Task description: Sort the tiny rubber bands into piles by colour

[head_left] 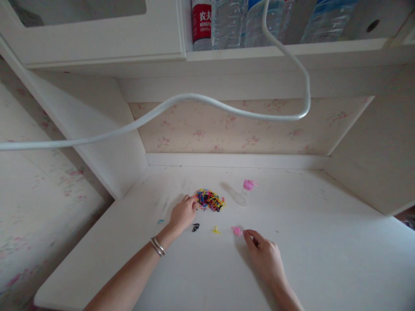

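white cable | plastic bottles on shelf | floral wallpaper

Single head-worn camera, facing forward and down; white desktop across lower half, cabinet along top edge, left hand and right hand viewed from above, lower centre.

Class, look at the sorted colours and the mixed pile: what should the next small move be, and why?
Probably the left hand should draw one piece from the mixed pile, since its fingers are at the pile's edge. Black pieces, yellow pieces and pink pieces lie apart in front, which suggests separating by colour.
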`<state>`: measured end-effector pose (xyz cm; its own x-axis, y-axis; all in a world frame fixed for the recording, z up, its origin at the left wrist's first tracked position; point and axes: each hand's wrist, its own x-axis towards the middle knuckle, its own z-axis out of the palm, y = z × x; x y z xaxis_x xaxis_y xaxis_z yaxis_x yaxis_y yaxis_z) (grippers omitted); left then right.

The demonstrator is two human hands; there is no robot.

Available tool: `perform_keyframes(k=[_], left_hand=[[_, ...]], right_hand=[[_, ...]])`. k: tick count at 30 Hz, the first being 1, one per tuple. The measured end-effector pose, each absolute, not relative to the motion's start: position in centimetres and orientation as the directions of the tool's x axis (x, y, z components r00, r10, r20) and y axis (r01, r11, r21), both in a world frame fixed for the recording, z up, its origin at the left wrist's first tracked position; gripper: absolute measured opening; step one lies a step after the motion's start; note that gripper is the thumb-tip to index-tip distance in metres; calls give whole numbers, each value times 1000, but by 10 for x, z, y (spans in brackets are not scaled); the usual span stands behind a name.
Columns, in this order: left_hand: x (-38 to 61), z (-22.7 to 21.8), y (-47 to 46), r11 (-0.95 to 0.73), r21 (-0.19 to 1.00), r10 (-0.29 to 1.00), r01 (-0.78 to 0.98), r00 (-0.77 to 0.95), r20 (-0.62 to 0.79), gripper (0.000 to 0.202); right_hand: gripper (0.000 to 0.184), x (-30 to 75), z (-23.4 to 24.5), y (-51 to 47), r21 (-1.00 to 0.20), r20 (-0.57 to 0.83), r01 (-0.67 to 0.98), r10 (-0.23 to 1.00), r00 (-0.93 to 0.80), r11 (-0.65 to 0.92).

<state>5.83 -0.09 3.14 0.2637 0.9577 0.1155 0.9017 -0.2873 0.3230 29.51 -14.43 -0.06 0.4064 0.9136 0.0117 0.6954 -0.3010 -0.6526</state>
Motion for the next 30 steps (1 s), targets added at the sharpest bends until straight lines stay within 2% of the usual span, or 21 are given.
perform_keyframes(k=[8, 14, 16, 19, 25, 30], left_hand=[[58, 37, -3, -309, 389, 951, 868, 288, 114, 21], [83, 49, -30, -415, 447, 908, 793, 394, 143, 20], [100, 51, -43, -461, 474, 881, 750, 450, 146, 21], [126, 51, -58, -505, 503, 845, 701, 519, 126, 21], [155, 39, -67, -561, 456, 792, 691, 608, 53, 22], [158, 35, -65, -598, 398, 777, 696, 624, 75, 26]], right_hand=[[47, 294, -2, -144, -683, 36, 675, 910, 413, -279], [54, 303, 3, -144, -805, 18, 466, 769, 638, -368], [53, 305, 4, -144, -835, 8, 416, 747, 664, -361], [54, 305, 4, -144, -828, 13, 429, 753, 657, -361], [53, 303, 3, -143, -816, 19, 450, 760, 649, -364], [53, 306, 6, -142, -842, -5, 407, 759, 651, -355]])
